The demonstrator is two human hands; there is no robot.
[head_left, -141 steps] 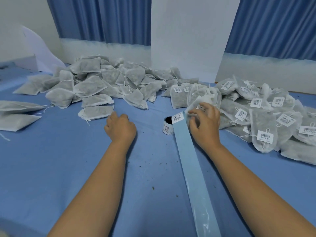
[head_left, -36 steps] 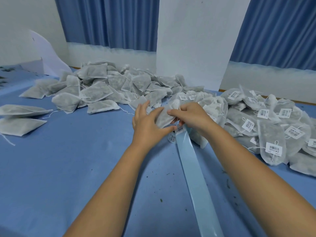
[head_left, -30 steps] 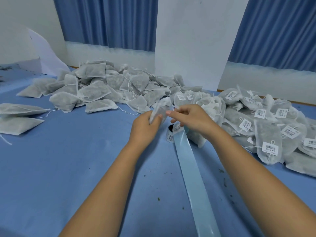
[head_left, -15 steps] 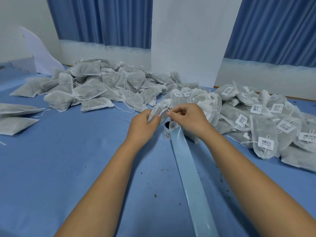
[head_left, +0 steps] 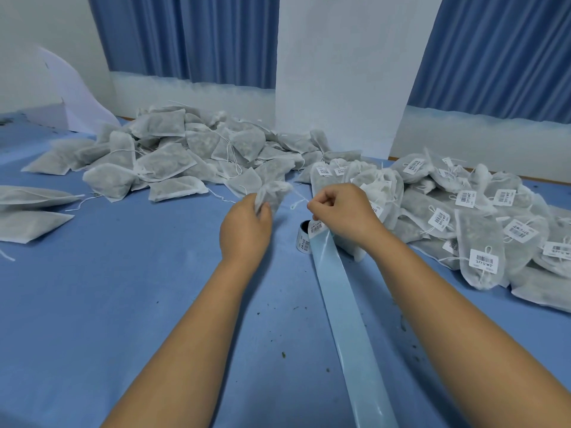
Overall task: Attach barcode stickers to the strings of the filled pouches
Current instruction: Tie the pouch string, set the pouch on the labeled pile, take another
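I record the left hand (head_left: 247, 223) at centre frame, its fingers curled round the lower end of one filled pouch (head_left: 273, 193), which it holds raised just above the bench (head_left: 92, 304). The pouch's white string (head_left: 298, 202) runs rightward to the right hand (head_left: 343, 211), whose thumb and forefinger pinch it; the two hands sit close but do not touch. Just below the right hand lies a barcode sticker (head_left: 315, 227) on the near end of the pale blue backing strip (head_left: 346, 319); I cannot tell whether the lower fingers touch it. The strip runs from the small sticker roll (head_left: 304, 239), standing between the hands, down to the lower right edge of the frame. A heap of unlabelled pouches (head_left: 173, 156) occupies the upper left of the bench, and a heap of labelled pouches (head_left: 482, 223), each with a barcode tag, occupies the right. Two flat pouches (head_left: 31, 196) lie at the left edge. Dark crumbs are scattered over the blue bench surface. Blue curtains (head_left: 191, 38) and a white panel (head_left: 340, 72) stand behind.
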